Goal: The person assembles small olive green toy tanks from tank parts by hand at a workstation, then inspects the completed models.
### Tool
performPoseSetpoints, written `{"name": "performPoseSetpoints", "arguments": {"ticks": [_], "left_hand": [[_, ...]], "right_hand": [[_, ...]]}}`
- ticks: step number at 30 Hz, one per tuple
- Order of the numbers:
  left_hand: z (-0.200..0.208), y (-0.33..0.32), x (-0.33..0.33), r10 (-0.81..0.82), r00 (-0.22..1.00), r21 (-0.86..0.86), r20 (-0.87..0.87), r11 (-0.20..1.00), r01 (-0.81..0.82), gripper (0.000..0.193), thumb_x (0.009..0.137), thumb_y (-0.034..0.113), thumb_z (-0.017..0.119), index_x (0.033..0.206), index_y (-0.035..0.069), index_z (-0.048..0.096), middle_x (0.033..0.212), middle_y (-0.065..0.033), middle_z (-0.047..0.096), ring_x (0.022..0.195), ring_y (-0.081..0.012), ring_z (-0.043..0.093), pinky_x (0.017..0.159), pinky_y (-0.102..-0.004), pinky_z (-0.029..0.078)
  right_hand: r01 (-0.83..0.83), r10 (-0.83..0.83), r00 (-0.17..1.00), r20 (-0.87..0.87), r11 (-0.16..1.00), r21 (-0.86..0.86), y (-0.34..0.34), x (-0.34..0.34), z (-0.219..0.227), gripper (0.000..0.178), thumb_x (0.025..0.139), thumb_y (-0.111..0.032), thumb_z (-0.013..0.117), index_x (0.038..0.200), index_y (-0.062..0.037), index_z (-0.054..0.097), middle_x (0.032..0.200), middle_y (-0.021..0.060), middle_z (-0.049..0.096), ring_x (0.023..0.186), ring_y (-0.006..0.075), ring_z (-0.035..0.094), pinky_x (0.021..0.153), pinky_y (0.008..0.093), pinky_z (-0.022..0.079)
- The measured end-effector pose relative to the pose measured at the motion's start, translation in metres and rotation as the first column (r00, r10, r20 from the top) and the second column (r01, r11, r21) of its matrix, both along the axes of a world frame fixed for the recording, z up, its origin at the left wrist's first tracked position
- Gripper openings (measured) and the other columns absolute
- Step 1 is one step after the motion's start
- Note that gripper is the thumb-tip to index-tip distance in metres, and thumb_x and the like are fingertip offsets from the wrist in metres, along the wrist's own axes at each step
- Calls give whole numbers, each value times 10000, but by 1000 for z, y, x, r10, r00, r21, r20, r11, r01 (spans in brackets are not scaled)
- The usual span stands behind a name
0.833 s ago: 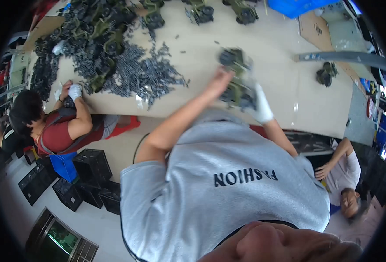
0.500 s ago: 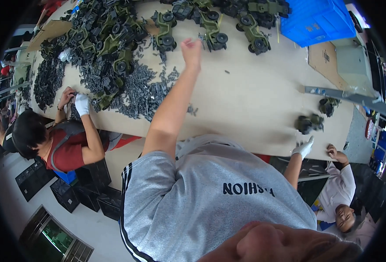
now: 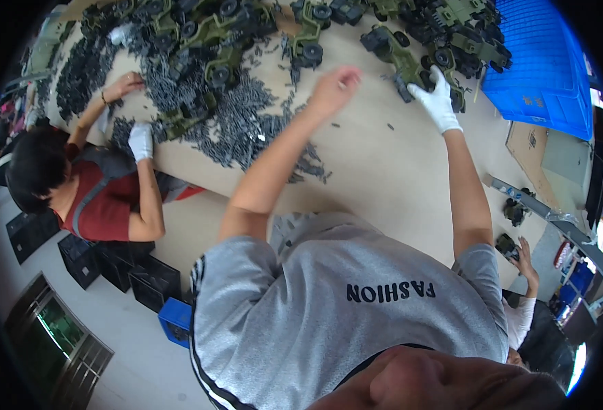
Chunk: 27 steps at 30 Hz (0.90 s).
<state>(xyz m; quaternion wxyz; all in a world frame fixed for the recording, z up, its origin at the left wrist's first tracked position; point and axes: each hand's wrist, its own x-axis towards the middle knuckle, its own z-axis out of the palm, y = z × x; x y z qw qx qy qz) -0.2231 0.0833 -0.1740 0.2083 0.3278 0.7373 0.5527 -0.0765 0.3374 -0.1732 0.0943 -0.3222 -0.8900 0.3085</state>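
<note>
My right hand (image 3: 439, 104), in a white glove, reaches to the far side of the table. Its thumb and fingers close around the near end of an olive-green toy jeep (image 3: 398, 56) with black wheels. More of the same jeeps crowd just beyond and to the right of that hand. To its left, my bare left hand (image 3: 336, 91) hovers over the tabletop with curled fingertips drawn together. Anything small between them is too blurred to make out. A toy jeep (image 3: 307, 34) stands beyond the left hand, and loose dark grey parts (image 3: 236, 130) lie left of my forearm.
A large heap of jeeps (image 3: 199, 31) covers the far left. At the left a co-worker in red handles parts, one hand (image 3: 139, 141) gloved. A blue crate (image 3: 540, 75) and a cardboard box (image 3: 528, 147) stand at right. Another person's hand (image 3: 522, 258) touches a toy vehicle (image 3: 506, 244) beyond a metal rail (image 3: 554, 213).
My right hand has swung from the near right, beside a toy vehicle, up to the jeep at the far side. My left hand has drawn slightly nearer. The whole view has shifted.
</note>
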Motion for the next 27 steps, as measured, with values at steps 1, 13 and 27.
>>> {"name": "performPoseSetpoints", "arguments": {"ticks": [1, 13, 27], "left_hand": [[1, -16, -17, 67, 998, -27, -4, 997, -67, 226, 934, 147, 584, 1131, 57, 652, 937, -61, 710, 858, -148, 669, 782, -284, 522], [90, -130, -51, 173, 900, 16, 401, 981, -195, 263, 992, 200, 549, 1229, 104, 612, 1133, -51, 666, 974, -158, 651, 845, -305, 504], [61, -200, 54, 326, 670, -35, 666, 912, -410, 219, 988, 143, 523, 1183, 69, 591, 1085, -57, 653, 952, -165, 655, 815, -322, 545]], "right_hand": [[9, -7, 999, 44, 999, -49, -8, -14, 21, 1005, 682, -494, 840, 1456, -46, 383, 1427, 274, 403, 1346, 392, 388, 1111, 415, 362], [168, -191, 980, -60, 946, -278, -29, 38, 2, 1027, 730, -400, 844, 1476, 38, 291, 1398, 254, 463, 1232, 364, 517, 1031, 401, 438], [523, -519, 813, -264, 850, -58, -143, -60, -3, 935, 681, -347, 828, 1424, -35, 354, 1328, 273, 476, 1199, 382, 527, 1022, 450, 440]]}}
